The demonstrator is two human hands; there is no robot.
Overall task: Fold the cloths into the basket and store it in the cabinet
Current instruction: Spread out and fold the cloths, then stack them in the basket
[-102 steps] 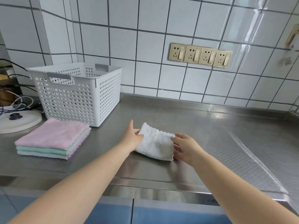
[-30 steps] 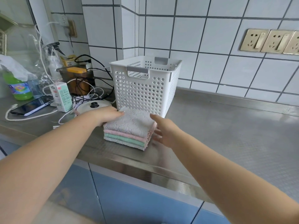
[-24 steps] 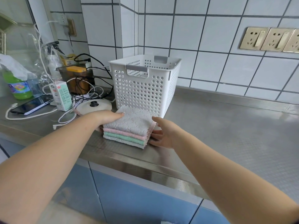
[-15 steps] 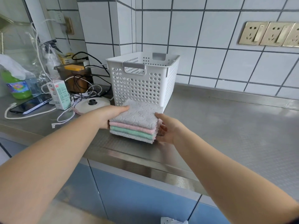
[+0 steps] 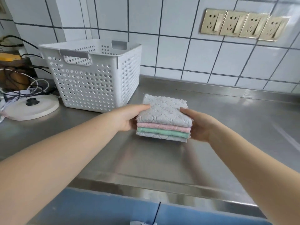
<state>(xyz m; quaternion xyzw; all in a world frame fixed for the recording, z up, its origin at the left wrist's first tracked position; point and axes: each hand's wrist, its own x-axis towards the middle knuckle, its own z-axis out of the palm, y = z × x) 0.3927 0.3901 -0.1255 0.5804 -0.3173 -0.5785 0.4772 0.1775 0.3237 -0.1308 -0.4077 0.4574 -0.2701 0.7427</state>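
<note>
A stack of folded cloths [image 5: 164, 117] sits in the middle of the view, held between both hands just above the steel counter [image 5: 227, 120]. The stack has four layers: a pale grey cloth with a quilted pattern on top, then a pink one, a green one and another grey one at the bottom.

The left hand [image 5: 128, 117] grips the stack from its nine o'clock side, thumb lying on the top cloth near the far left corner and fingers tucked under the edge, out of sight. The right hand [image 5: 199, 125] grips it from three o'clock, thumb pressed on the top cloth's right edge, the fingers curled beneath. Whether the bottom cloth touches the counter or hangs just clear of it cannot be told.

The white perforated basket [image 5: 90, 75] stands upright on the counter at about ten o'clock from the stack, near it but apart, its grey handle facing the viewer. Nothing can be seen inside it from this angle.

At nine o'clock from the basket lies a round white lid [image 5: 30, 108] with a black knob, among a tangle of black and white cables [image 5: 24, 82]. On the tiled wall [image 5: 170, 54] at one o'clock is a row of four gold sockets [image 5: 243, 24]. Blue cabinet fronts [image 5: 113, 211] run below the counter's near edge.
</note>
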